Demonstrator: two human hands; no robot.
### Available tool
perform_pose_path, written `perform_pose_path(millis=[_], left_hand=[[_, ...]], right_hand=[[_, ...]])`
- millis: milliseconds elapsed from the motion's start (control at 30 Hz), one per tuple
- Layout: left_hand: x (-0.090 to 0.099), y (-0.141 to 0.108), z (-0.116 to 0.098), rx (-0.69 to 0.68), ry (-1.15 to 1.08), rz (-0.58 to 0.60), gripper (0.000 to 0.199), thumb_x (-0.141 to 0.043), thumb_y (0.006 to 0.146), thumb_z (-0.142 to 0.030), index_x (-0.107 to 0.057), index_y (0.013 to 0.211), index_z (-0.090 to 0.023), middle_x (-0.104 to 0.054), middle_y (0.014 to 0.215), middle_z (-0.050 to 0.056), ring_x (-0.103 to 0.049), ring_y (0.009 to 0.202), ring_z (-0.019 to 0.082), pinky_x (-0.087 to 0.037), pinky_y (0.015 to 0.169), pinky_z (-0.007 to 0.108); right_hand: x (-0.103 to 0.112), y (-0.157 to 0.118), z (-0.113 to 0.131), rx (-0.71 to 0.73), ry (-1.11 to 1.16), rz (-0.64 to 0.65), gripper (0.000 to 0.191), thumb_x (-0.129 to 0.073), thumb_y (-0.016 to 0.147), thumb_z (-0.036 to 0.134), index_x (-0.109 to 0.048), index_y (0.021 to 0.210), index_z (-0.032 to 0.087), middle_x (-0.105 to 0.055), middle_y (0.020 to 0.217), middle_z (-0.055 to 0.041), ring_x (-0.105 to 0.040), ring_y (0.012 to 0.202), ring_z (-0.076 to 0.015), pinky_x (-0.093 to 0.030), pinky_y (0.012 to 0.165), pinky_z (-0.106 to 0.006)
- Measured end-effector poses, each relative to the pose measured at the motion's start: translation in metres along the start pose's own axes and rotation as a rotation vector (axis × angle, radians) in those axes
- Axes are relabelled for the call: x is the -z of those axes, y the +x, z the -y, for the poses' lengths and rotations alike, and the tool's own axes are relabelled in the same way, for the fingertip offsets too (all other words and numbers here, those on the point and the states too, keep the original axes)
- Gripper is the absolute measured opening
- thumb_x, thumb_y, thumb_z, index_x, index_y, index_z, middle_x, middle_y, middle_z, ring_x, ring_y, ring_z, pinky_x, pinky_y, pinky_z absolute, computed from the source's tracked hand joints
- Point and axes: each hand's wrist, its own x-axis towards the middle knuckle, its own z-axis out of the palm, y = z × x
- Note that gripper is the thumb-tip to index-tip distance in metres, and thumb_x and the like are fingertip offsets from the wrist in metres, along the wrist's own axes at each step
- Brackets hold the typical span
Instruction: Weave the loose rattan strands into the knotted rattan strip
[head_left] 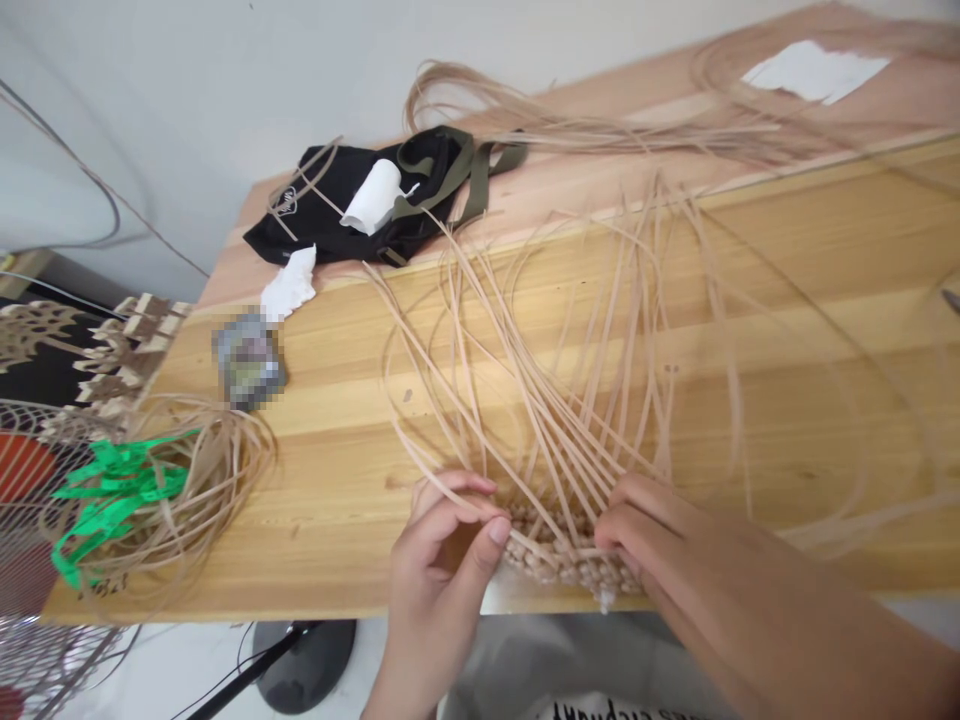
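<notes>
A partly woven rattan piece (559, 560) lies at the table's front edge, with many long loose strands (517, 370) fanning away from it across the wood. At its left end, my left hand (454, 545) pinches one rattan strand between thumb and fingers. My right hand (660, 530) is closed at the right end of the weave, its fingers bent down around the strands there. The fingertips of the right hand are partly hidden behind the hand itself. Both hands touch the woven part.
A coil of rattan with green ribbon (124, 480) lies at the left table corner. Behind are a black bag (345, 185), a white paper roll (375, 195), paper scraps (289, 285) and a rattan bundle (480, 95). A blurred-out box (247, 360) stands left. Below is a round black base (307, 665).
</notes>
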Motion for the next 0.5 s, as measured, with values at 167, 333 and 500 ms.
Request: perform_pose_path(millis=[167, 333, 500], left_hand=[[-0.0009, -0.0004, 0.0002, 0.033, -0.011, -0.032, 0.009, -0.067, 0.082, -0.027, -0.069, 0.075, -0.023, -0.061, 0.096, 0.003, -0.055, 0.097, 0.018, -0.044, 0.089, 0.028], [0.0003, 0.0013, -0.0001, 0.023, -0.023, -0.035, 0.010, -0.065, 0.083, -0.025, -0.068, 0.074, -0.021, -0.061, 0.095, 0.004, -0.056, 0.096, 0.018, -0.045, 0.087, 0.028], [0.0012, 0.0037, -0.0011, 0.000, -0.032, -0.016, 0.011, -0.065, 0.084, -0.022, -0.067, 0.073, -0.022, -0.062, 0.093, 0.003, -0.057, 0.096, 0.017, -0.046, 0.086, 0.025]], right_hand=[[0.0021, -0.0013, 0.0014, -0.047, 0.029, 0.003, 0.026, -0.043, 0.069, 0.003, -0.061, 0.072, 0.021, -0.067, 0.073, -0.0072, -0.056, 0.047, -0.0174, -0.045, 0.040, -0.029], [-0.0001, -0.0002, 0.0023, -0.060, 0.089, -0.027, 0.025, -0.040, 0.073, 0.005, -0.059, 0.072, 0.021, -0.063, 0.069, -0.0053, -0.055, 0.048, -0.0159, -0.047, 0.046, -0.027], [-0.0006, -0.0025, 0.0016, -0.081, 0.155, -0.022, 0.024, -0.040, 0.076, 0.006, -0.059, 0.075, 0.021, -0.061, 0.068, -0.0041, -0.056, 0.050, -0.0161, -0.046, 0.046, -0.026]])
